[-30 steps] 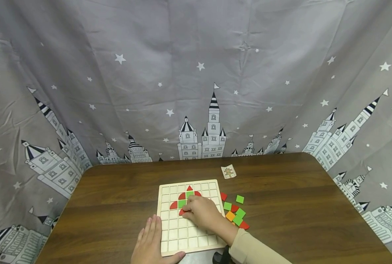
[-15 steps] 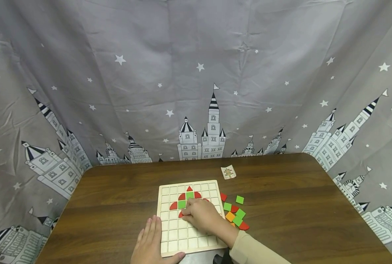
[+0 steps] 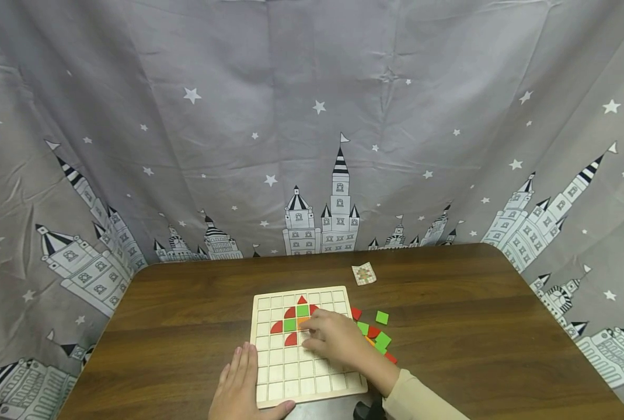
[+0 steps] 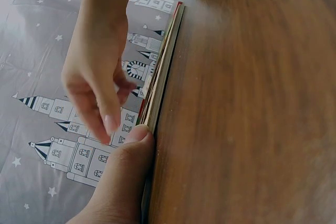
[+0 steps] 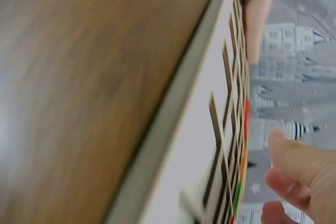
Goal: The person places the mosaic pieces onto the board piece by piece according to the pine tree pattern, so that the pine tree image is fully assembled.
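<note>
A pale wooden grid board (image 3: 276, 373) lies on the table. My left hand (image 3: 240, 385) rests along its left edge with straight fingers, the thumb against the near edge. Over the board's middle, my right hand (image 3: 338, 341) has thumb and fingers apart, and the right wrist view shows nothing between them. Beneath its index fingertip an orange square tile (image 3: 302, 321) shows in a grid cell. Around that tile sit green square tiles (image 3: 289, 325), red quarter-round tiles (image 3: 290, 339) and a red triangle (image 3: 302, 300). The hand covers some cells to the right.
Loose green tiles (image 3: 382, 317), red tiles (image 3: 375, 332) and orange ones lie to the right of the board on the brown wooden table (image 3: 474, 326). A small patterned card (image 3: 364, 273) lies behind it. A grey curtain (image 3: 227, 70) with printed castles hangs behind the table.
My right hand has moved slightly right, and its fingers have spread from a pinch. The orange tile and the whole red quarter-round below it now show. The left hand has stayed put.
</note>
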Demonstrator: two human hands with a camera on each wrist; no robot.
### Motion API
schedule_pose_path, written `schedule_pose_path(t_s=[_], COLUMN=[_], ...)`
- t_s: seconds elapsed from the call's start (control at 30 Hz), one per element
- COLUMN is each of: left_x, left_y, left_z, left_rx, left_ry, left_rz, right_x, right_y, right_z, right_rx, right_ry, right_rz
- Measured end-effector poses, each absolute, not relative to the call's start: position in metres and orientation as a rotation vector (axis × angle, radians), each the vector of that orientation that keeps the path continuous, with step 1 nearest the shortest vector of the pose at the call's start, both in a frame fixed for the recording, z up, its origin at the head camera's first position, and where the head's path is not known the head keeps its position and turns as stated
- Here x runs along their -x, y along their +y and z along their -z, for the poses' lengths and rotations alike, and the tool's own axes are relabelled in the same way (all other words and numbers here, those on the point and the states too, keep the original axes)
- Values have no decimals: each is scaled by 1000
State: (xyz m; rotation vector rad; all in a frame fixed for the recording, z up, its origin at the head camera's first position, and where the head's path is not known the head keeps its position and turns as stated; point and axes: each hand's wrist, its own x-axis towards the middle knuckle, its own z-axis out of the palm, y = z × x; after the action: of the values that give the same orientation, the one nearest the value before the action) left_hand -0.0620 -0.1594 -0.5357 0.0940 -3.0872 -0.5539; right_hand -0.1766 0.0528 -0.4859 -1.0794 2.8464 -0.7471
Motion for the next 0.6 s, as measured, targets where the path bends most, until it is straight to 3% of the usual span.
schedule_pose_path(t_s=[0.6], left_x=[63], left_y=[-159], left_z=[536], left_rx=[-101], left_ry=[-3104], left_rz=[567], right_x=[199], right_y=[171], right_z=[489], right_rx=[550], right_ry=[3008], right_rz=[757])
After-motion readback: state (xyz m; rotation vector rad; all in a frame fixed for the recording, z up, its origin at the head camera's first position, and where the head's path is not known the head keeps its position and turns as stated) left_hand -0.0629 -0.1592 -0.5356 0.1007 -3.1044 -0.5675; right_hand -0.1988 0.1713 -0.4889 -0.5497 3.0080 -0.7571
